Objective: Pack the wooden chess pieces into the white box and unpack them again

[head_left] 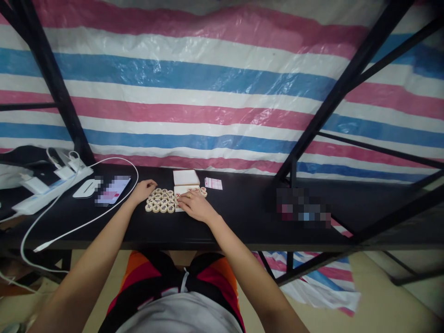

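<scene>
Cream discs (164, 202) in close rows, white box (180, 189) at their three o'clock.
The left hand (143, 190) curls loosely at their eleven o'clock, visibly empty, perhaps squaring the edge; the right hand (196, 205) arches over red-marked discs the box keeps together, its grip impossible to tell.

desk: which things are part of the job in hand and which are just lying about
In use:
- round pieces
- open box
- left hand, beside the pieces
- right hand, at the box

Apparently lying about:
- phone
- power strip
- cable
- striped card
</scene>
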Demonstrator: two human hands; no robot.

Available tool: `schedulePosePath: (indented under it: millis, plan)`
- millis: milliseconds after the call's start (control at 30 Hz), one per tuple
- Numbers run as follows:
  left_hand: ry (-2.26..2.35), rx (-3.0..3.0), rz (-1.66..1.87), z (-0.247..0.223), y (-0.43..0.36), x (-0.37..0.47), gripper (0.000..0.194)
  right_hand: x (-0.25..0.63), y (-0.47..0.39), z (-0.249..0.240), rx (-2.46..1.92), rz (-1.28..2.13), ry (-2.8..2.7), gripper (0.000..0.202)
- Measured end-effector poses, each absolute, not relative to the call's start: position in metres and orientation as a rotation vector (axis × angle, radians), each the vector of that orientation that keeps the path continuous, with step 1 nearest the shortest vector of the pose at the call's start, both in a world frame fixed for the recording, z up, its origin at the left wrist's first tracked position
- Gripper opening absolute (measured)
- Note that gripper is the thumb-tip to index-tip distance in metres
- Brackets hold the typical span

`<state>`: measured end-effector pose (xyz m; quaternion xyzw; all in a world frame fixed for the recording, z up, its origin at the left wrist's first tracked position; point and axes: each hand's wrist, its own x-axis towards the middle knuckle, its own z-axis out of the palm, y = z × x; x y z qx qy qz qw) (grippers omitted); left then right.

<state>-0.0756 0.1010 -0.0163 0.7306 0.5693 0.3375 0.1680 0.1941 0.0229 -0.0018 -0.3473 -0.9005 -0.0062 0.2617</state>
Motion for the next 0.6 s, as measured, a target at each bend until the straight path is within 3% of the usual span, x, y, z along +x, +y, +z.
schedulePosePath:
  millis: [233,433,600]
  plan:
    - [1.62,2.08,0.944,-0.017,0.101,-0.076,0.031,0.196,0.025,0.0,-0.923,0.081,-2.284,0.032]
    - [1.637,2.08,0.935,-0.013,0.099,-0.074,0.031,0.244,0.05,-0.011,-1.549,0.067,-1.726,0.038]
    - [1.636,2.07,0.941,-0.013,0.099,-0.073,0.031,0.264,0.057,-0.022,-1.755,0.151,-1.786,0.053]
